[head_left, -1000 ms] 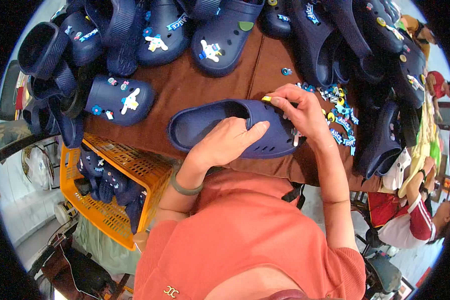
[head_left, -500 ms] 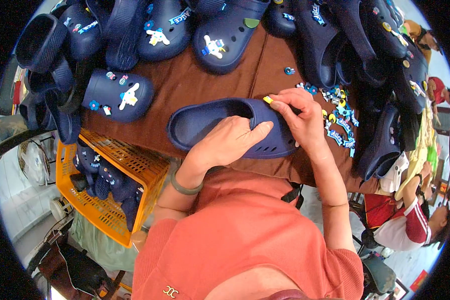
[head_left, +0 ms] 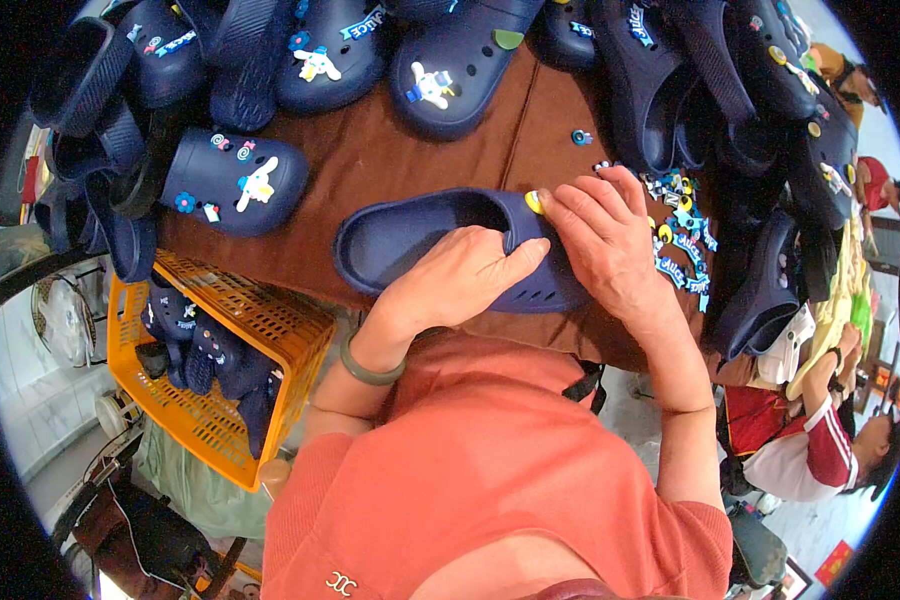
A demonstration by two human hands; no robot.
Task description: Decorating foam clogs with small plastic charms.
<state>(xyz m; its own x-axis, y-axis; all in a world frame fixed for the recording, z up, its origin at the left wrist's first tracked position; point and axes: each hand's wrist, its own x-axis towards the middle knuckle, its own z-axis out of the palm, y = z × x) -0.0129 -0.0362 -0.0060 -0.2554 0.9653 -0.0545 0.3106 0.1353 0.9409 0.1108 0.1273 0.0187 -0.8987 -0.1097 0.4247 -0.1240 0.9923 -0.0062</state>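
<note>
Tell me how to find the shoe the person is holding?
Look at the brown table ringed with dark blue clogs. Near its front edge, both hands press on one clog lying sideways. Unlike its decorated neighbours, it's nearly plain, with just one small yellow charm.

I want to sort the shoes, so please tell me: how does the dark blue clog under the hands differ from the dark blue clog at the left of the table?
The clog under the hands is nearly plain, showing one yellow charm; the left clog carries several charms. Both the left hand and right hand rest on the first; nobody touches the second. Both are dark blue and lie on the brown table.
</note>
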